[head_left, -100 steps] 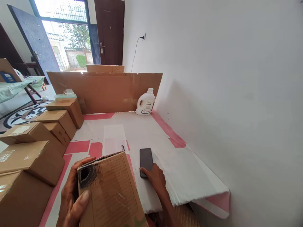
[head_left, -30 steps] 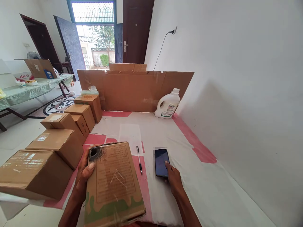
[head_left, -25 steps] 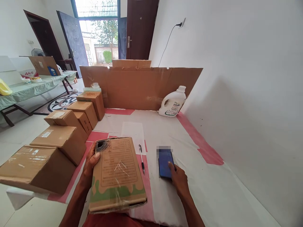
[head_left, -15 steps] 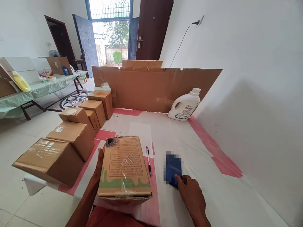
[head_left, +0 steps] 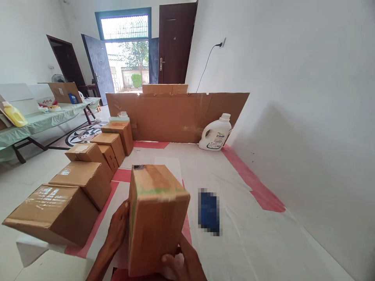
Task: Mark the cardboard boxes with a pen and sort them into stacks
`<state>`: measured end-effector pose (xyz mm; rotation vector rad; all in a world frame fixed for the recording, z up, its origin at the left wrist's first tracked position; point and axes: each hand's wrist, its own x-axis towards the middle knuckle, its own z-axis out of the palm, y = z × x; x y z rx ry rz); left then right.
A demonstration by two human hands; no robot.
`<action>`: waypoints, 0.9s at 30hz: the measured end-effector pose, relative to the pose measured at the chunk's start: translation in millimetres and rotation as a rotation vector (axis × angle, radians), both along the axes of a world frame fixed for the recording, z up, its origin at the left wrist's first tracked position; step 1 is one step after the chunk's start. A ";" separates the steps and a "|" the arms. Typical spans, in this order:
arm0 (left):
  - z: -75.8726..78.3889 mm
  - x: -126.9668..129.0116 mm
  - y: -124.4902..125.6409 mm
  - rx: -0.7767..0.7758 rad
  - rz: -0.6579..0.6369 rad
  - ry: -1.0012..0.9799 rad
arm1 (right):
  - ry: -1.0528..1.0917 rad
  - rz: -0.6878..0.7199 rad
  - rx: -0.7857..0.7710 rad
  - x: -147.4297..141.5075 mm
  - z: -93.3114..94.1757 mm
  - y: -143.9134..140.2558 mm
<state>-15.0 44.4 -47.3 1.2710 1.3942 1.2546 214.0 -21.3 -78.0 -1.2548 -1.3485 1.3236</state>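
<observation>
A brown cardboard box (head_left: 156, 230) with a green print and a dark patch on its top corner is tilted up in front of me. My left hand (head_left: 119, 223) presses against its left side, fingers partly hidden behind it. Low on the right side, my right hand (head_left: 185, 258) grips the box, with the thumb on the near face. A flat dark blue object (head_left: 209, 211), blurred into blocks, lies on the white-covered table (head_left: 249, 242) to the right of the box, apart from both hands.
Several closed cardboard boxes (head_left: 73, 210) line the table's left edge. A large cardboard panel (head_left: 170, 119) stands across the back, with a white jug-shaped bottle (head_left: 215, 134) before its right end. The wall (head_left: 307, 117) bounds the right side. Another table (head_left: 55, 117) stands far left.
My right hand has left the blue object and taken hold of the box. The box has tipped up and its near face now shows. The pen beside it is no longer visible.
</observation>
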 end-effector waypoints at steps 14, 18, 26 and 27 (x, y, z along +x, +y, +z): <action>38.3 0.3 -15.4 -0.018 0.017 0.255 | 0.001 -0.219 0.356 2.8 72.0 112.6; 45.5 7.4 34.4 0.056 0.119 0.336 | -0.036 -0.157 0.318 -0.8 79.7 182.7; 2.0 1.1 66.2 0.064 0.319 0.315 | 0.068 -0.023 0.207 -24.9 71.5 227.0; -8.8 5.7 61.4 0.059 0.329 0.300 | 0.083 -0.048 0.189 -24.7 67.2 235.0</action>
